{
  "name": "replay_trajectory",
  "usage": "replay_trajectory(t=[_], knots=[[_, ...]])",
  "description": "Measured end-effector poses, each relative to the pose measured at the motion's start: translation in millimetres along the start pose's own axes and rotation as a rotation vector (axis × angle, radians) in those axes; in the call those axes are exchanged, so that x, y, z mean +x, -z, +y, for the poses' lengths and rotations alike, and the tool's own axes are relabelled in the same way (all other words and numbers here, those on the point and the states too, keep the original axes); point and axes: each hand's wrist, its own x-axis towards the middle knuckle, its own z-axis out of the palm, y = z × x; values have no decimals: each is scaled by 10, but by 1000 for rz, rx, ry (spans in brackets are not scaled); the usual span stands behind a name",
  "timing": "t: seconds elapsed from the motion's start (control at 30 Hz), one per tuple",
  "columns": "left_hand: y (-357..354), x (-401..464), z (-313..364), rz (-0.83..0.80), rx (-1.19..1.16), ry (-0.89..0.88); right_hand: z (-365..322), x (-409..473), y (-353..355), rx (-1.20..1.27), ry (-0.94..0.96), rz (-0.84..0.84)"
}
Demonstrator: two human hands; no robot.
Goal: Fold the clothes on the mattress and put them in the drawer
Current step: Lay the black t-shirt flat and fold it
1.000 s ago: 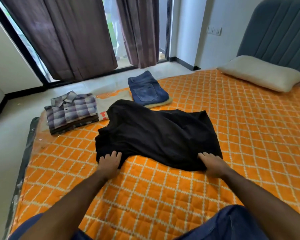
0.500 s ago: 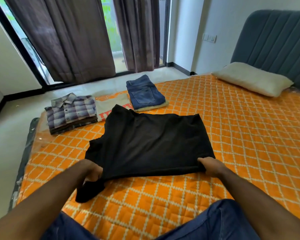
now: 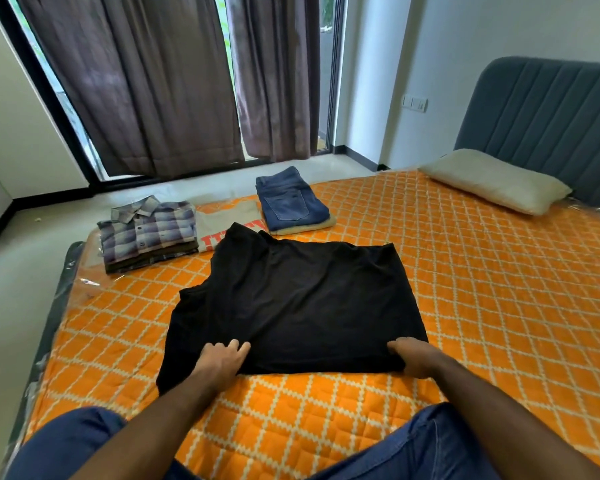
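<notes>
Lying flat on the orange quilted mattress (image 3: 465, 306), a black shirt (image 3: 291, 299) of soft, matte cloth spreads in a rough rectangle, with a few shallow wrinkles and one sleeve hanging out at its near left corner. The left hand (image 3: 220, 363) rests on the near left part of the shirt, fingers (image 3: 238, 348) fairly straight and spread, pressing the cloth down. The right hand (image 3: 414, 356) sits at the near right corner, its fingers curled over the hem and seemingly pinching it; the fingertips are hidden.

The mattress cover carries a cream diamond lattice, and clear plastic wrap shows along its left and far edges. At the far left lies a folded plaid shirt (image 3: 149, 226) in grey and purple, collar up, on top of a darker folded garment. Just right of it a grey tee (image 3: 222, 223) with red lettering lies partly under the black shirt, so the lettering cannot be read. Further right, folded jeans (image 3: 291, 200) rest on a beige garment (image 3: 309, 227). A cream pillow (image 3: 496, 180) lies at the far right against a grey ribbed headboard (image 3: 548, 112). Brown curtains (image 3: 136, 81) hang over the window beyond. The person's blue-trousered knees (image 3: 440, 445) fill the near edge.
</notes>
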Motion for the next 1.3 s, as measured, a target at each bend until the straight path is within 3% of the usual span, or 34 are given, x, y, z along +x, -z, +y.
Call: replay_trajectory(t=[0.17,0.37,0.47,0.63,0.8,0.9,1.03,1.17,1.3], knots=[[-20,-42,-58,-6,-48,31,12,-66,23,22,-20,-91],[-90,-107,-236,-143,-266,20,-19,-136,-7,40,-37,-198],[-145,-189,-197,-108,-295,0,-37,-175,-1,82,-59,-225],[-112,-250,-188,10,-165,-103,-37,-266,164,194,-131,-374],[22,-223,-172,-100,31,-136,-62,-387,276,166,-134,-410],[104,-242,-259,-213,131,-128,-117,-448,323,140,-129,-542],[-28,-264,-469,-280,60,-112,-179,-472,388,136,-132,-628],[63,-229,-683,-204,-61,-73,-99,-353,368,125,-148,-497],[525,37,-869,-187,-9,-50,3,-247,536,110,-116,-364]])
